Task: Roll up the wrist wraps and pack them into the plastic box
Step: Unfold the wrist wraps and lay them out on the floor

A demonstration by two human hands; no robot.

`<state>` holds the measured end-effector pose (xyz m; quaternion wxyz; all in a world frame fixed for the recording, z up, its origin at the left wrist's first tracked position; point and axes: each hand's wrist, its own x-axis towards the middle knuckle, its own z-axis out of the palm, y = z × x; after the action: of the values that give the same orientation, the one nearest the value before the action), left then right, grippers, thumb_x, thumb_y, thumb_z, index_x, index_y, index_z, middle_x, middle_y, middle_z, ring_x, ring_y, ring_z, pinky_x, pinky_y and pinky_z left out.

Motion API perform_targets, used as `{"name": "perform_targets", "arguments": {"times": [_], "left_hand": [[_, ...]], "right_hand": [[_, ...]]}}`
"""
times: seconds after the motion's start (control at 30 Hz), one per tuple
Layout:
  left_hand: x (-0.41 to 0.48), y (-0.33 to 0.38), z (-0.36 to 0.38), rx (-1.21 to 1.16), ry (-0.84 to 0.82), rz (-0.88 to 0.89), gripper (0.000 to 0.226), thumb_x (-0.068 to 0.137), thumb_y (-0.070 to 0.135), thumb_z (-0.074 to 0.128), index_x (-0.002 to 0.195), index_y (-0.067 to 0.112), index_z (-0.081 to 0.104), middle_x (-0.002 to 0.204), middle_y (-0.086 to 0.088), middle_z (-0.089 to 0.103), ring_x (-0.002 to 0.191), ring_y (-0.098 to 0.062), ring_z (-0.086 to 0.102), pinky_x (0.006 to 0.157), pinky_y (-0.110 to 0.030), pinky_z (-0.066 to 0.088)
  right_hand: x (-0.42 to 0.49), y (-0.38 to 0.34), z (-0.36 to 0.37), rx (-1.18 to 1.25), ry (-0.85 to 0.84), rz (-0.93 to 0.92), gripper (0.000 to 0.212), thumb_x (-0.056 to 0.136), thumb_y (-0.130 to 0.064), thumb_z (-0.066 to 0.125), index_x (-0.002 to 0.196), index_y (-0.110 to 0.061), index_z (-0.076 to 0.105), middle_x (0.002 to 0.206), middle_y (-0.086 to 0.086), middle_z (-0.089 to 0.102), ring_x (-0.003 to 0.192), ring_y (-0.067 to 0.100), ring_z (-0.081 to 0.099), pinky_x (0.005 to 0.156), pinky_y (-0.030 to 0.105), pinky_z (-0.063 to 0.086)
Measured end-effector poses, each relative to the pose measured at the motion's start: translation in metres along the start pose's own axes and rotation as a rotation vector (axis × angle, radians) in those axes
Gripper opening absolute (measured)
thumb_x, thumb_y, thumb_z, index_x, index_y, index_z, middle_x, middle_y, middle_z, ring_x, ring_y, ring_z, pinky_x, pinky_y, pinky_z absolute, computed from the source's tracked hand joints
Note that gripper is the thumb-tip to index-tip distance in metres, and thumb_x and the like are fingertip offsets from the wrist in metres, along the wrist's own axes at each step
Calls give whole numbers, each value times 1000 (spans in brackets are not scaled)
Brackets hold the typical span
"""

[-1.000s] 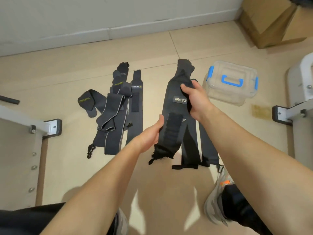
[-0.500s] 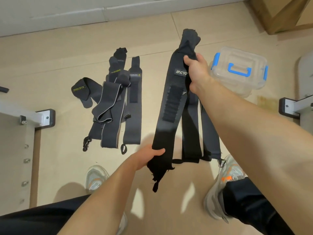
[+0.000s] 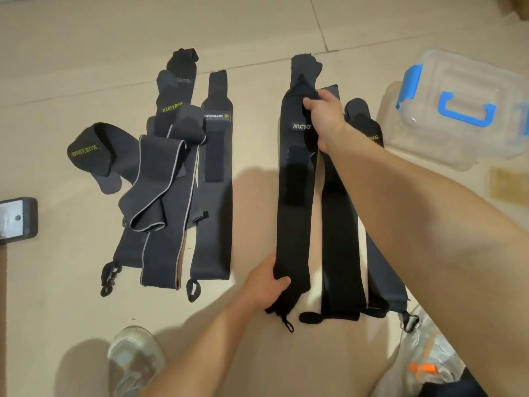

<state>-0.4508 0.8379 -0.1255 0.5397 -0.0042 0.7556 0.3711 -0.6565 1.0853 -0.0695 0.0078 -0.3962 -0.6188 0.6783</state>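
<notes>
While your right hand (image 3: pixel 326 121) pinches the black wrap (image 3: pixel 293 219) near its label and left hand (image 3: pixel 266 279) grips the loop end, roll it taut.

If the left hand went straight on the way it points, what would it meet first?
The left hand grips the held wrap; past it, likely the black wraps on the floor; depth unclear.

left grip (image 3: pixel 267 277): curled round lower end of wrist wrap (image 3: pixel 293 210), thumb across front | left forearm (image 3: pixel 206 339): bare, angled up from bottom edge | right grip (image 3: pixel 326 121): clamped on upper end of same wrap, back of hand up | right forearm (image 3: pixel 415 210): bare, stretched in from lower right, reaching farther than left
</notes>
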Motion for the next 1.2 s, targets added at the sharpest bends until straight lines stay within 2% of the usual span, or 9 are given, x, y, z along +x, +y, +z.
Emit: {"name": "perform_targets", "arguments": {"times": [0.17, 0.23, 0.3, 0.5, 0.6, 0.7, 0.87, 1.03, 1.2], "left_hand": [[12, -11, 5, 114, 117, 43, 48, 100, 24, 62, 143, 28, 42, 132, 7, 63, 122, -15, 62, 103, -35, 54], [13, -11, 7, 136, 142, 45, 45, 98, 26, 65, 138, 29, 44, 125, 8, 65, 115, -13, 64, 98, -31, 56], [12, -8, 9, 135, 161, 39, 41, 99, 28, 63, 136, 27, 46, 123, 7, 66, 111, -13, 65, 95, -29, 57], [5, 3, 8, -158, 268, -137, 24, 107, 29, 48, 128, 18, 53, 121, 3, 59, 109, -15, 56, 88, -26, 50], [-2, 1, 13, -323, 318, -214, 15, 102, 16, 58, 116, 17, 56, 117, -4, 62, 105, -20, 59, 85, -30, 51], [-15, 0, 20, -255, 313, -205, 11, 98, 10, 59, 104, 19, 59, 113, -8, 67, 99, -23, 64, 72, -30, 55], [-42, 3, 1, -23, 267, -160, 26, 100, 20, 59, 125, 16, 63, 126, -3, 65, 115, -21, 61, 92, -26, 47], [-63, 12, -58, 8, 617, -27, 24, 97, 18, 54, 118, 23, 66, 117, 6, 69, 108, -17, 62, 84, -27, 45], [-53, 3, -108, 277, 1002, 12, 27, 93, 17, 60, 117, 27, 67, 124, 1, 61, 115, -23, 51, 87, -37, 51]], "right_hand": [[37, 17, 10, -129, 13, 18, 44, 103, -14, 50, 147, -16, 49, 134, 9, 63, 120, 26, 62, 107, 42, 50], [36, 22, 15, -287, 40, -16, 60, 102, -15, 51, 159, -14, 31, 152, 11, 46, 132, 27, 53, 107, 33, 44], [21, 27, 17, -503, 100, -97, 68, 100, -12, 49, 161, -10, 20, 161, 14, 30, 142, 31, 41, 114, 37, 37], [-85, 76, 5, -730, -59, -227, 51, 97, -7, 55, 147, -12, 49, 147, 11, 49, 137, 29, 45, 113, 38, 37], [-128, 109, -6, -884, -180, -132, 57, 101, -18, 57, 155, -17, 40, 160, 6, 38, 147, 28, 35, 119, 45, 35], [-155, 131, -16, -978, -260, -57, 61, 102, -23, 54, 159, -17, 33, 167, 5, 25, 152, 28, 25, 122, 45, 29], [-179, 127, -20, -991, -302, 31, 60, 102, -23, 55, 158, -17, 34, 163, 8, 34, 145, 31, 39, 115, 46, 39], [-184, 107, 12, -890, -352, -8, 50, 103, -19, 53, 152, -19, 44, 149, 6, 52, 127, 25, 57, 99, 34, 48], [-178, 118, 63, -746, -402, 53, 47, 105, -17, 53, 151, -20, 44, 148, 7, 53, 134, 26, 52, 109, 36, 44]]}}
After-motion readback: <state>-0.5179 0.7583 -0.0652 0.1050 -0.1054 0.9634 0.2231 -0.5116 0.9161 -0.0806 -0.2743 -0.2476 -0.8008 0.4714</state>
